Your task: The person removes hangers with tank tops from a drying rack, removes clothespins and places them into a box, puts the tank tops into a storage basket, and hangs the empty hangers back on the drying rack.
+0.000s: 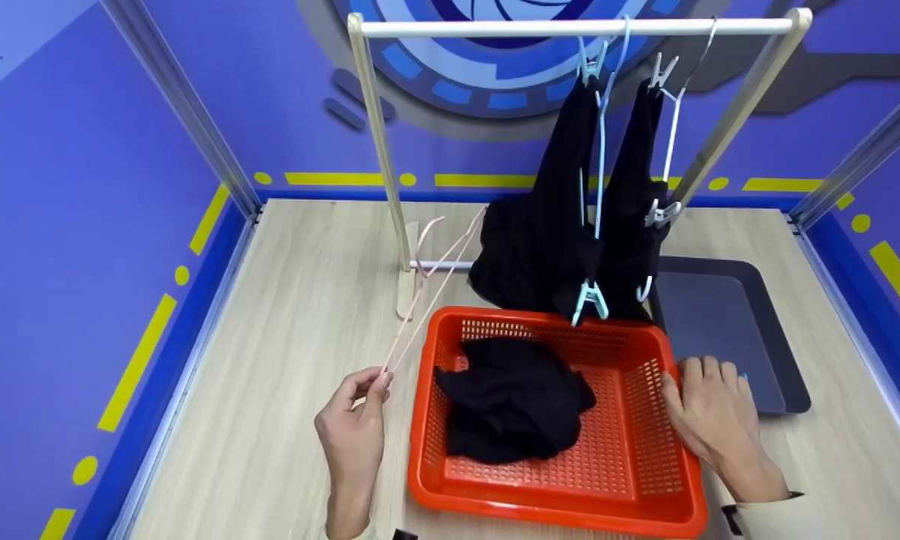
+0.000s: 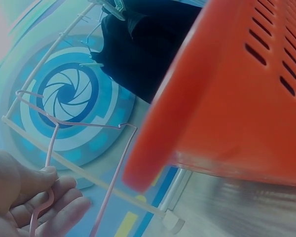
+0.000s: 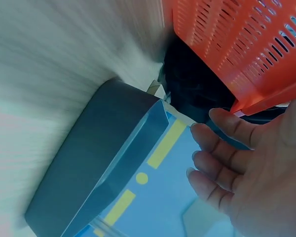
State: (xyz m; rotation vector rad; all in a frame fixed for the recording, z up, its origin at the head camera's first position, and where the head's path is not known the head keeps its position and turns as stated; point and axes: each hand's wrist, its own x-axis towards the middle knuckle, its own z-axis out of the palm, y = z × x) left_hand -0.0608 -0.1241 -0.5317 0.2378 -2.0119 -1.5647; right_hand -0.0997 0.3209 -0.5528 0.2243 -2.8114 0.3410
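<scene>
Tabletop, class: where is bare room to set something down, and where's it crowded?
Bare: the tabletop between the left blue wall and left hand; also the strip right of the gray tray. Crowded: behind the red basket, among hanging black garments.

A pale tabletop with streaked wood grain carries everything. Directly on it, toward the near side, sits a red-orange rectangular plastic basket with perforated walls. A dark grey rectangular shallow tray with raised sides lies flat to the basket's right, reaching farther back. Behind the basket's left back corner rests the light wooden left foot of a clothes rack. Whether basket and tray touch is hard to tell, since their nearest edges overlap from above.
</scene>
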